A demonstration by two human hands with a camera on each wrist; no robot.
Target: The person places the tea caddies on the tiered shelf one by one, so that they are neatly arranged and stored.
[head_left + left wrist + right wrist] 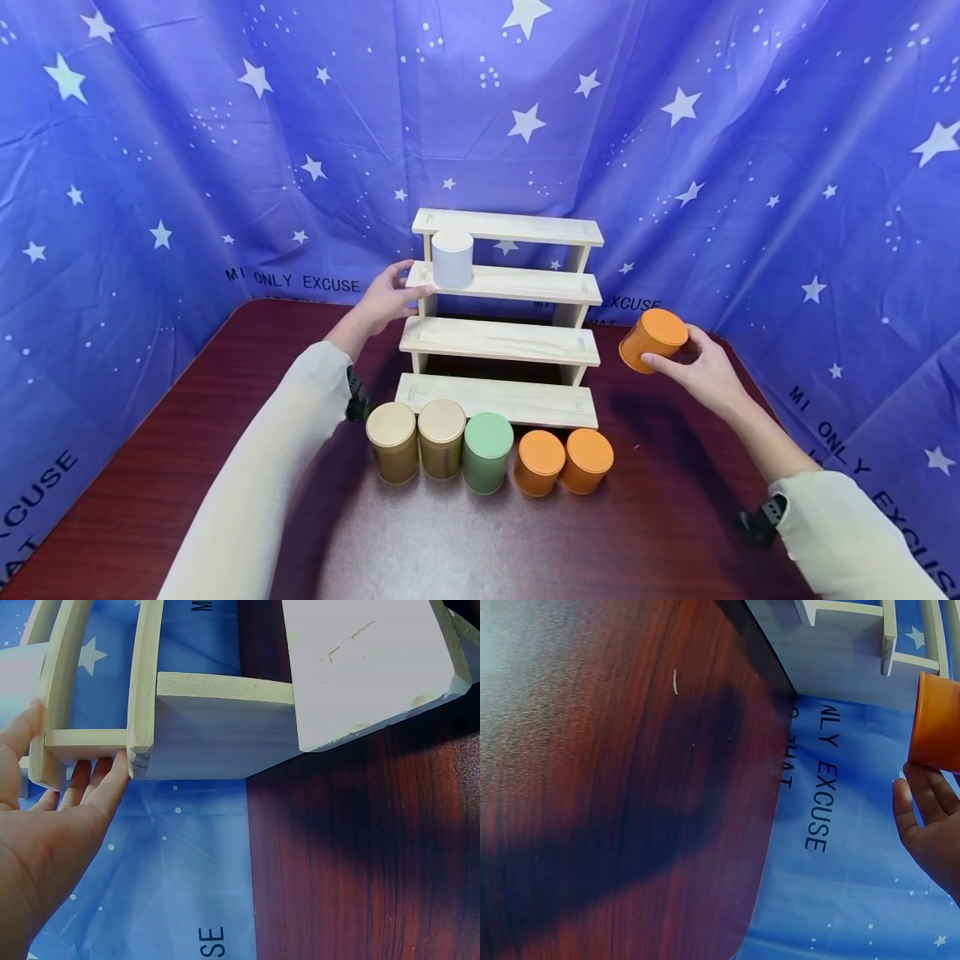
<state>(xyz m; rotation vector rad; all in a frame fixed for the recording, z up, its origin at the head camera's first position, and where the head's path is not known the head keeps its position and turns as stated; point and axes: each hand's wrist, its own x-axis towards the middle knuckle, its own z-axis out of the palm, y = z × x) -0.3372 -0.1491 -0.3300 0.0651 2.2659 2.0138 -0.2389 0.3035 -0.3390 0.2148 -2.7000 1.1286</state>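
Note:
A pale wooden tiered shelf [498, 339] stands at the back of the table. My left hand [384, 298] holds its left end near the third board up, thumb at the board's edge and fingers against the side panel [90, 742]. On that board, just right of the hand, is a white canister [452, 260]. My right hand [703, 371] grips an orange canister [654, 340], tilted, in the air right of the shelf. Before the lowest board stand two gold canisters [392, 442], a green canister [487, 452] and two more orange canisters [539, 463] in a row.
The dark red wood-grain table [442, 550] spreads out around the shelf. A blue curtain with white stars [360, 108] hangs close behind the shelf and along both sides. A tiny pale scrap [676, 682] lies on the table to the right.

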